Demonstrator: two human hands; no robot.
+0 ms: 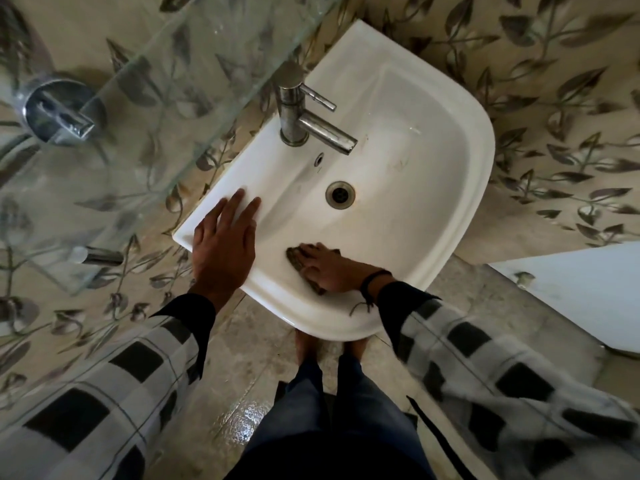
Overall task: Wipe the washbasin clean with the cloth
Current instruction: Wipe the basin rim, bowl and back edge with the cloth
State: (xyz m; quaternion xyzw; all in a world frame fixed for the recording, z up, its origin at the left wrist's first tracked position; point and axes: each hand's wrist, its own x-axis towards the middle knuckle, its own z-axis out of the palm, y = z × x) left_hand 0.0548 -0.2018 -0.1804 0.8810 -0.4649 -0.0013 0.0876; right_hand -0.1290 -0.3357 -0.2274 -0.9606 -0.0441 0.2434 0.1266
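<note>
The cloth [293, 257], dark and bunched, lies on the near inner slope of the white washbasin [468, 157], just left of the bowl's middle. The right hand [329, 269] lies flat on top of it, fingers straight and pressing it against the porcelain, not curled round it. The left hand [221, 239] rests open on the basin's left rim with fingers spread, probably to brace the body.

To wipe well, I would keep the palm pressure even and work in overlapping strokes from the rim down toward the drain [340, 194], so loosened dirt goes one way. The faint brownish marks [398, 164] on the far right slope look unwiped and likely need firmer rubbing. The bunched cloth may cover more if spread out.

The tap [313, 124] stands at the far edge with its spout over the bowl; the cloth must go round its base and under the spout, past the overflow hole [319, 159]. A glass shelf [156, 98] overhangs the far left corner and could crowd the arm there. The floor [249, 415] below looks wet.
</note>
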